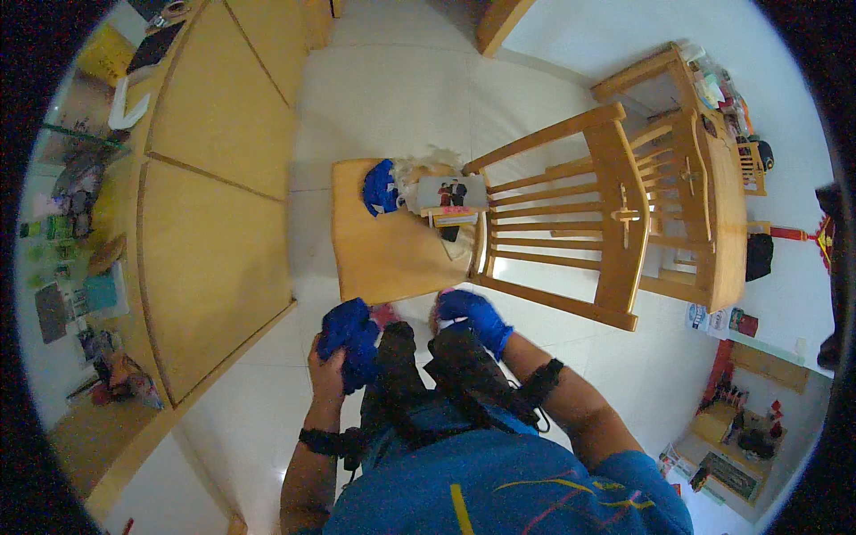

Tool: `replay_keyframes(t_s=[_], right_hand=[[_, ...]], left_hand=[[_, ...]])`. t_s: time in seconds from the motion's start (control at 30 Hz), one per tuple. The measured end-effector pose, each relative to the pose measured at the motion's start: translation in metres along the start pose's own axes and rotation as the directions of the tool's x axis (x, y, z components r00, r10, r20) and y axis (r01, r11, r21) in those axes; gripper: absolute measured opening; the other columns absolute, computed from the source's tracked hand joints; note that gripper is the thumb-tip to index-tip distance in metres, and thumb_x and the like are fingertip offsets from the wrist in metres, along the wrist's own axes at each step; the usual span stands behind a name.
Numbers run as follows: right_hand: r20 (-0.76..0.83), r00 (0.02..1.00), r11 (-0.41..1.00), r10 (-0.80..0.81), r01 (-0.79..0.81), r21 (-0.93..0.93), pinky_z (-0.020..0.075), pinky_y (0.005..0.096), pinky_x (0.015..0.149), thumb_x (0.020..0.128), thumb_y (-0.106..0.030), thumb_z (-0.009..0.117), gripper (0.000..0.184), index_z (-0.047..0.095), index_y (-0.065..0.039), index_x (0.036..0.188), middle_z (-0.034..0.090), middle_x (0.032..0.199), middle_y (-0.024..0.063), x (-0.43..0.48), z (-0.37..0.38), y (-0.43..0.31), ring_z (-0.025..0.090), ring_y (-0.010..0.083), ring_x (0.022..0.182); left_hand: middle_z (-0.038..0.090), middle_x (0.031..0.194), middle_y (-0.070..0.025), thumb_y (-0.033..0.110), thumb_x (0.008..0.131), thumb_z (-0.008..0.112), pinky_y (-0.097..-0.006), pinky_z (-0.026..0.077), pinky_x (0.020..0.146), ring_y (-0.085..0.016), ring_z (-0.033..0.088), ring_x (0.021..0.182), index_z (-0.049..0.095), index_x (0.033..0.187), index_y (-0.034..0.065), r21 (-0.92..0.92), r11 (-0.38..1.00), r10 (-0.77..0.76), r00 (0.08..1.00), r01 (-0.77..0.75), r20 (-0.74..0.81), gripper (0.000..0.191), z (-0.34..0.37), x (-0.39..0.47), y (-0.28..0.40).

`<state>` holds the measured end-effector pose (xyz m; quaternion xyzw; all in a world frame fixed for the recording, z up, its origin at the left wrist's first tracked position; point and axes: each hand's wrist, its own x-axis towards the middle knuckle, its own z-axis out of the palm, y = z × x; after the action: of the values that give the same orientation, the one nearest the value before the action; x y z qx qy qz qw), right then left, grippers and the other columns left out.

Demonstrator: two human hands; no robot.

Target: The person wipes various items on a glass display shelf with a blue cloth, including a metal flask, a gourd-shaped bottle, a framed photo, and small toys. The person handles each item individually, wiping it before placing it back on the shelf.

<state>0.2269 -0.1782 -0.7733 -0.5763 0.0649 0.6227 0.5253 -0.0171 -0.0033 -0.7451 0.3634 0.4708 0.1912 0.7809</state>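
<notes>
My left hand (328, 369) grips a crumpled dark blue piece of thin material (349, 338), held beside my left knee. Blue material, apparently a glove (491, 324), covers my right hand (471, 313) up to the wrist. That hand is by my right foot, near the chair's front leg side; its fingers are hard to make out. Before me stands a wooden chair (381, 261) with a slatted back (548, 221). On its seat lie a blue crumpled item (381, 187), a clear plastic bag (418, 167) and a flat box with a picture of two figures (453, 192).
A long wooden cabinet (221, 221) runs along the left, with assorted items on its shelf. A wooden table (725, 234) and another slatted chair (675, 174) are at the right against the wall. Pale tiles cover the floor (381, 87).
</notes>
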Motion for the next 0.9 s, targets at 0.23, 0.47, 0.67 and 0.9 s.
replay_keyframes(t_s=[0.23, 0.47, 0.67, 0.9], right_hand=[[-0.440, 0.894, 0.989, -0.081, 0.128, 0.079, 0.0481, 0.0414, 0.073, 0.087, -0.033, 0.054, 0.028, 0.060, -0.016, 0.109, 0.064, 0.094, 0.0040, 0.080, -0.130, -0.025, 0.061, 0.0212, 0.087], [-0.540, 0.841, 0.992, -0.039, -0.033, -0.124, 0.0411, 0.0394, 0.079, 0.079, -0.050, 0.061, 0.054, 0.054, -0.015, 0.120, 0.053, 0.110, 0.0078, 0.175, -0.169, -0.063, 0.050, 0.0226, 0.089], [-0.481, 0.867, 0.990, -0.130, 0.141, -0.015, 0.0396, 0.0396, 0.083, 0.079, -0.034, 0.066, 0.044, 0.056, -0.012, 0.116, 0.058, 0.107, 0.0069, 0.231, -0.184, -0.057, 0.051, 0.0205, 0.093], [-0.555, 0.812, 0.960, -0.180, 0.269, 0.081, 0.0442, 0.0390, 0.076, 0.079, -0.019, 0.062, 0.021, 0.061, -0.010, 0.098, 0.059, 0.098, 0.0058, 0.222, -0.173, -0.030, 0.054, 0.0215, 0.088]], left_hand=[[0.061, 0.098, -0.0107, 0.001, 0.080, 0.060, -0.0323, 0.053, 0.075, -0.020, 0.062, 0.084, 0.051, 0.111, -0.0001, 0.000, 0.998, -0.065, 0.993, 0.066, -0.097, 0.033, -0.018, 0.000, -0.008], [0.062, 0.099, -0.0103, 0.001, 0.079, 0.063, -0.0314, 0.051, 0.076, -0.018, 0.060, 0.085, 0.052, 0.111, 0.0001, 0.217, 0.960, -0.112, 0.954, 0.176, -0.278, 0.033, 0.003, 0.052, -0.071], [0.061, 0.102, -0.0089, 0.011, 0.076, 0.072, -0.0305, 0.047, 0.081, -0.018, 0.057, 0.090, 0.052, 0.113, -0.0005, 0.429, 0.898, 0.014, 0.966, 0.101, -0.256, 0.044, 0.015, 0.120, -0.143], [0.060, 0.107, -0.0113, 0.015, 0.078, 0.071, -0.0309, 0.046, 0.085, -0.020, 0.057, 0.095, 0.050, 0.121, 0.0004, 0.374, 0.922, 0.011, 0.955, 0.105, -0.296, 0.050, 0.053, 0.174, -0.150]])
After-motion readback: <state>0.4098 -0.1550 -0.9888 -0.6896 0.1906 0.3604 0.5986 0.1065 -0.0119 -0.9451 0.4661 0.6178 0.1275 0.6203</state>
